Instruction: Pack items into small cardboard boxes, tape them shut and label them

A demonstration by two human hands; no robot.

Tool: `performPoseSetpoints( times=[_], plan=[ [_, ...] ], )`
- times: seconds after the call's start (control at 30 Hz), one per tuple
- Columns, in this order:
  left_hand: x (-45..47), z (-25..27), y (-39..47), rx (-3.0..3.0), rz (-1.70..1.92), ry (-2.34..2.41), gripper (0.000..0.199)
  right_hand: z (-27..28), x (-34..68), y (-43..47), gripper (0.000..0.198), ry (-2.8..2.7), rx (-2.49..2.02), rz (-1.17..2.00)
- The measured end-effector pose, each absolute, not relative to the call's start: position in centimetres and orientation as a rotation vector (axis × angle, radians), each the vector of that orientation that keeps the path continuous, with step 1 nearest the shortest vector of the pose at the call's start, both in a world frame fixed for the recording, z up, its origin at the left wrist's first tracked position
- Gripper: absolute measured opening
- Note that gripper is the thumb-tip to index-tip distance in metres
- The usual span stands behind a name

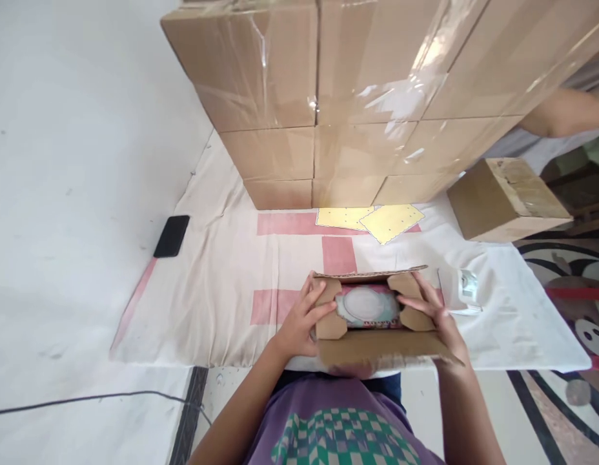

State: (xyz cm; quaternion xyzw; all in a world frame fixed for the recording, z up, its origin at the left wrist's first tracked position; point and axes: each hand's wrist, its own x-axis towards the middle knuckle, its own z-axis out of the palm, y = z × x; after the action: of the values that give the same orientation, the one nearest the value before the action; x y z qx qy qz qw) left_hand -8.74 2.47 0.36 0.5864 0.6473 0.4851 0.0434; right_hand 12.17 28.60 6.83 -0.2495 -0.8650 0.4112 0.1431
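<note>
A cardboard box (381, 349) with its flaps up stands at the table's near edge, its open top facing me. Inside lies a pink and teal printed package (370, 305) with a pale oval on top. My left hand (299, 323) grips the box's left side, fingers folded over the left end flap. On the opposite side my right hand (435, 310) holds the box, fingers on the right end flap. The long near flap leans toward my body, and the far flap stands up. How much else is in the box is hidden.
Taped cardboard boxes (362, 148) form a tall stack at the back. Yellow papers (391, 221) lie before it. A closed box (507, 200) stands right, a black phone (172, 236) left, and a clear tape roll (468, 287) beside my right hand. A co-worker's arm (570, 111) shows behind the stack.
</note>
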Motion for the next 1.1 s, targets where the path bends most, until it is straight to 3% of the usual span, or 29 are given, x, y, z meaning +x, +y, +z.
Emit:
performPoseSetpoints(
  times=[0.13, 0.27, 0.47, 0.67, 0.77, 0.8, 0.93, 1.0, 1.1],
  plan=[
    [-10.1, 2.8, 3.0, 1.841, 1.466, 2.013, 0.082, 7.3, 11.2, 26.8, 0.076, -2.266, -0.654, 1.578],
    [-9.8, 4.2, 3.3, 1.789, 1.533, 2.066, 0.084, 7.5, 11.2, 26.5, 0.089, -2.143, -0.551, 1.72],
    [-9.6, 3.8, 3.0, 1.796, 1.503, 2.153, 0.081, 6.2, 11.0, 25.8, 0.094, -1.961, -0.638, 1.657],
    [-9.1, 3.7, 2.4, 1.708, 1.397, 2.064, 0.066, 4.9, 11.2, 26.0, 0.095, -1.909, -0.395, 1.581],
    [-7.6, 3.6, 2.7, 1.443, 1.597, 2.099, 0.053, 5.0, 11.2, 25.9, 0.064, -1.911, -0.44, 1.549],
    [-7.2, 3.6, 3.0, 1.294, 1.698, 2.105, 0.055, 5.1, 11.1, 25.8, 0.055, -1.892, -0.479, 1.56],
    [-7.0, 4.1, 3.5, 0.981, 1.905, 2.016, 0.08, 5.5, 11.0, 25.6, 0.071, -1.861, -0.524, 1.61],
    [-7.7, 5.1, 3.3, 1.094, 1.825, 2.074, 0.069, 5.4, 11.1, 25.8, 0.073, -1.901, -0.478, 1.517],
    [-8.7, 7.6, 2.5, 1.426, 1.394, 2.293, 0.041, 5.1, 11.4, 26.3, 0.071, -2.019, -0.406, 1.217]
  ],
)
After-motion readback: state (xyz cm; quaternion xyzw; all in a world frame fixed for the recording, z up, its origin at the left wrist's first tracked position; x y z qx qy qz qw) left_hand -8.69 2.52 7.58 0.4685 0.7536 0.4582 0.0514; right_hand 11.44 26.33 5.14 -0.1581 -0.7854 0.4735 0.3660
